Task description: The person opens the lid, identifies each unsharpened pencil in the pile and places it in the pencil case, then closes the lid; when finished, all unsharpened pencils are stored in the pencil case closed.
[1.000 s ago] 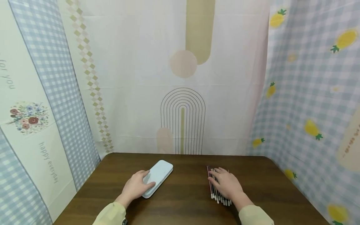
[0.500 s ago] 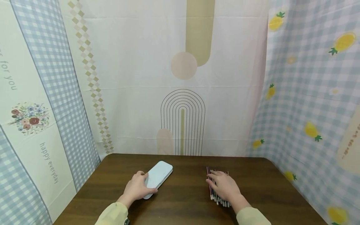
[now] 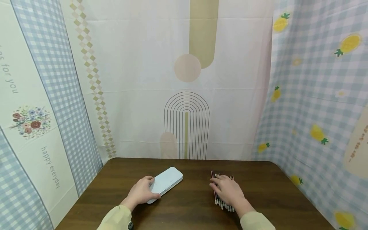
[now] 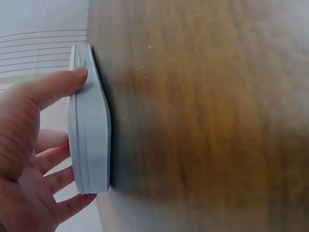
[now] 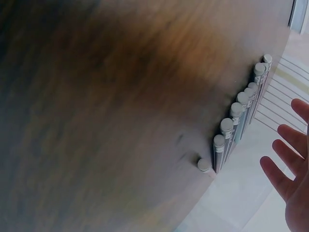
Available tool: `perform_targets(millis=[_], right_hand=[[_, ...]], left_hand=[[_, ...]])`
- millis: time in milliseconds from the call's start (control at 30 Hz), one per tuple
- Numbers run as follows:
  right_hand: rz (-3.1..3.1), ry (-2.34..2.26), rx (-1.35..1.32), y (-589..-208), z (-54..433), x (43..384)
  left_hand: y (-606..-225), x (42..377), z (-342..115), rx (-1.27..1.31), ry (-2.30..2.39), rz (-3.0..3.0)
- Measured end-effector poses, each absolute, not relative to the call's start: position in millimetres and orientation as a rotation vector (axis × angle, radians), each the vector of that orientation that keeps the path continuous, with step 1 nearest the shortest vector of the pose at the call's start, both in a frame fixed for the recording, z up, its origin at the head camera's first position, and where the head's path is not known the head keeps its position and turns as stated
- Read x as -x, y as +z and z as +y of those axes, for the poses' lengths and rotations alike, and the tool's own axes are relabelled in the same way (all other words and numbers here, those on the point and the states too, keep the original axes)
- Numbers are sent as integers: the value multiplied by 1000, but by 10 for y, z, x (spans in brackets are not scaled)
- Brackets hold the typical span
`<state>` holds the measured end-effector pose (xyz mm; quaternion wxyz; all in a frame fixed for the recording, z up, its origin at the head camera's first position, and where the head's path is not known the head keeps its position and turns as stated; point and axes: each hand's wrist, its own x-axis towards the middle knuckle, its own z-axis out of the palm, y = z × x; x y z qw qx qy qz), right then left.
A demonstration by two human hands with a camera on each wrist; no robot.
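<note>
A pale blue-white pencil case (image 3: 168,180) lies at an angle on the table, its lid down. My left hand (image 3: 141,191) grips its near end. In the left wrist view the thumb presses one long side of the case (image 4: 94,130), while the fingers reach round the opposite side, partly hidden. On the right, my right hand (image 3: 229,190) is over a row of pencils (image 3: 216,198) with pale eraser ends, covering much of them. The right wrist view has these fingers (image 5: 277,176) spread, apart from the pencils (image 5: 235,112). One eraser end (image 5: 203,165) stands apart from the others.
The brown wooden table (image 3: 189,210) has rounded far corners. Patterned cloths hang round it, with a white cloth (image 3: 143,80) at the back and checked cloths (image 3: 304,95) at the sides. Bare wood lies between the case and the pencils.
The pencil case has turned clockwise under my left hand, its far end swinging right. My left hand has shifted its grip slightly. The right hand and the pencils have hardly moved.
</note>
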<state>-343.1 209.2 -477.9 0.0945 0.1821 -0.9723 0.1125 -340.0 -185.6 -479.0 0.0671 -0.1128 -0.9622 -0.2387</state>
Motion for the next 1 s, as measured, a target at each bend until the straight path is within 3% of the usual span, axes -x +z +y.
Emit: perform_targets(millis=[300,1000], right_hand=[[-2852,347,-562,-4808,2026,3447],[-2747,357,-654,-4813,1905,3438]], left_hand=[[-4708,3446,-1779,543,-698,-2923],[-4724,3509,-1553,758,-603,-2964]])
